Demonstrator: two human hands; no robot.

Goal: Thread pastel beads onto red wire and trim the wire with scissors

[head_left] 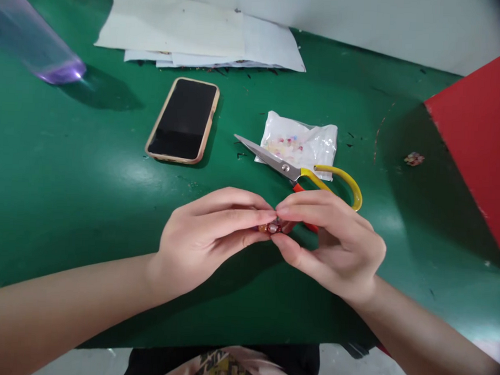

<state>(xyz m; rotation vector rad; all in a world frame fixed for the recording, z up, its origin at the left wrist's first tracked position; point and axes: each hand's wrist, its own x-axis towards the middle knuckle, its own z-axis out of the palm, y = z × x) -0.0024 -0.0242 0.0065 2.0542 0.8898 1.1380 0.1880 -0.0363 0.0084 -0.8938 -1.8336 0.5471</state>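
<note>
Left hand [208,235] and right hand [328,240] met fingertip to fingertip above green tabletop [69,163], pinching small beads [270,228] between them. Scissors [300,174] lay just behind right hand, blades closed, tip over clear bag [306,137] of beads. Phone [183,120] lay face up left of scissors. Papers [198,33] at far edge. Purple tube [32,40] far left. Red box [484,137] at right; small bead cluster [414,159] near it.

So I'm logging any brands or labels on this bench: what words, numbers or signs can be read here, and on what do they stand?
None can be read.
Phone: screen dark, no text.
Papers: blank on the sides that show.
Plastic bag: no print to be seen.
Scissors: no mark legible.
Beads between left hand and right hand: no lettering.
</note>
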